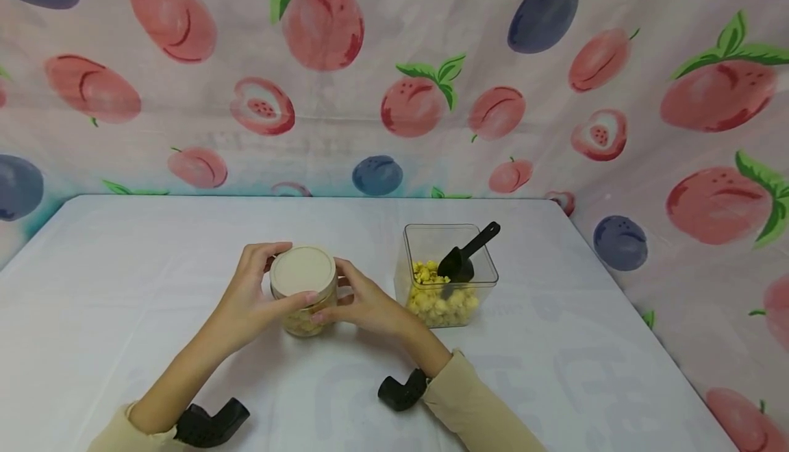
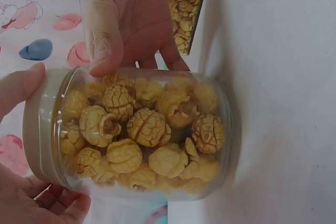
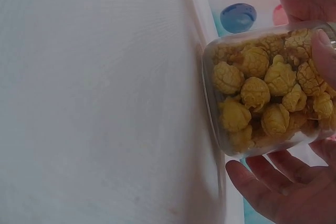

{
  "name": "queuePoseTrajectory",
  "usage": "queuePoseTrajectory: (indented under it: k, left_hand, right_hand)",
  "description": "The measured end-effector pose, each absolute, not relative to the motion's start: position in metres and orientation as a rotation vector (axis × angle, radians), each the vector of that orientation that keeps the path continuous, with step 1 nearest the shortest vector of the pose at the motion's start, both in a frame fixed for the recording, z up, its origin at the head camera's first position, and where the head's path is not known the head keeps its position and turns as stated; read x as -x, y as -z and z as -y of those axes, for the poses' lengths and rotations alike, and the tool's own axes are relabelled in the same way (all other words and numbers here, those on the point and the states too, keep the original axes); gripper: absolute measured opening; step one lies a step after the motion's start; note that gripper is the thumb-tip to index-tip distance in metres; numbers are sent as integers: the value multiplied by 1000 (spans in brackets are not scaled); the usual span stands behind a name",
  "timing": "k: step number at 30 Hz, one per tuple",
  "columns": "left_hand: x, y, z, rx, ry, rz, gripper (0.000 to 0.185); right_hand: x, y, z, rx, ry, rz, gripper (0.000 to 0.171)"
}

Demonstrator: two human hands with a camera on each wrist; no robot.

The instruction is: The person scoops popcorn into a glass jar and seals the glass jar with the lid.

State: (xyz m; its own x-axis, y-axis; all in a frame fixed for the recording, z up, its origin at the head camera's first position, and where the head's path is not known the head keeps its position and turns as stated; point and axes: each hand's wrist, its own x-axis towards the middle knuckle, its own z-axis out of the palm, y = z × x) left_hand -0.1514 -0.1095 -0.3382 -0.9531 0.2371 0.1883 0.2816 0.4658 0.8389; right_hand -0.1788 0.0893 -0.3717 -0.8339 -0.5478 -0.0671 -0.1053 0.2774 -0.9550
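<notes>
Clear jar (image 3: 265, 90) filled with yellow popcorn (image 3: 262, 95), its base resting on the white table (image 3: 94, 103). A fingertip of the right hand (image 3: 326, 51) presses the jar's side near the right edge; fingers of the left hand (image 3: 278, 187) curl below it. Fruit-printed backdrop (image 3: 239, 17) lies behind.

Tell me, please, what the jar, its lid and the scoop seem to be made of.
Jar: clear, glossy, probably plastic, possibly glass; the popcorn shows through its wall. Lid: matte, opaque cream, likely plastic, as it looks smooth and even. Scoop: black, slightly shiny, most likely moulded plastic; it stands in the clear square box. Both hands grip the jar.
</notes>
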Motion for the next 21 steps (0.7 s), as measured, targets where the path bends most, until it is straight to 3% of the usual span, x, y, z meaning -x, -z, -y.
queuePoseTrajectory:
  k: [21]
  left_hand:
    - [163, 342, 123, 744, 1732, 2613, 70]
  right_hand:
    - [179, 371, -89, 577, 1581, -2167, 79]
